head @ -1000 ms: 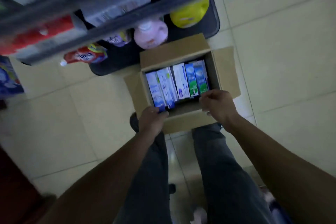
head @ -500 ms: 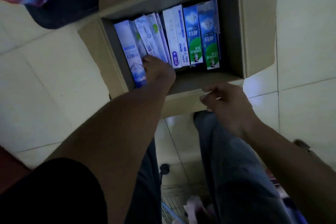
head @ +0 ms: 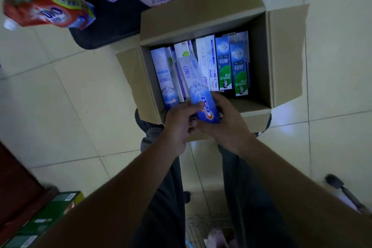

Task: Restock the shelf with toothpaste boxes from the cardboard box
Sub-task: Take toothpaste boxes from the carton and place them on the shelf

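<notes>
Currently, one blue Crest toothpaste box (head: 196, 86) is held tilted over the near edge of the cardboard box (head: 259, 56), its near end gripped by curled fingers of the left hand (head: 181, 123) and right hand (head: 227, 125). Further toothpaste boxes (head: 223, 66) are stood in a row inside. A red pouch (head: 46, 10) is seen far left.

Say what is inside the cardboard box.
Toothpaste boxes: two green Darlie boxes at right, white boxes mid-row, a blue box at left. The Crest box held by left hand and right hand covers middle ones' near ends; floor hidden.
</notes>
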